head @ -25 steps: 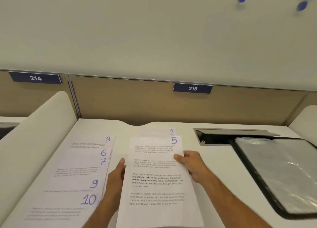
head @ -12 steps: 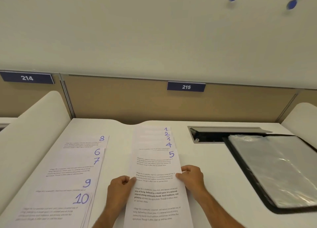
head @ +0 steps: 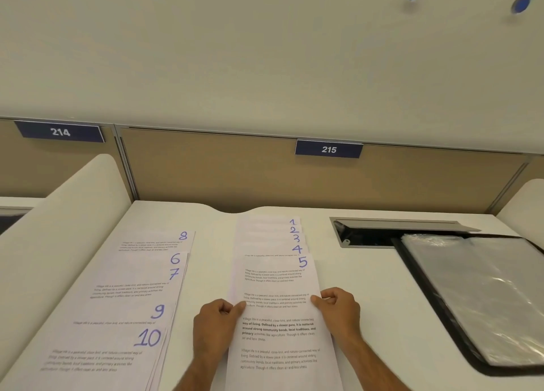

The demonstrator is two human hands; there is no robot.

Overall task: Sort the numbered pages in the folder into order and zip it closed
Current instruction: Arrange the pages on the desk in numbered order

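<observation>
Page 5 lies on the white desk as the nearest sheet of a fanned column whose corners read 1, 2, 3, 4. My left hand pinches the left edge of page 5, thumb on top. On the opposite edge my right hand pinches the same sheet. A second fanned column on the left shows pages 8, 6, 7, 9, 10. The open black folder with clear plastic sleeves lies at the right.
A recessed metal cable tray with a raised lid sits behind the folder. White curved dividers bound the desk left and right. A tan back panel carries signs 214 and 215.
Page 5 has come down toward me and now lies flat below page 4, uncovering the numbers 1 to 4. Both hands drew back with it.
</observation>
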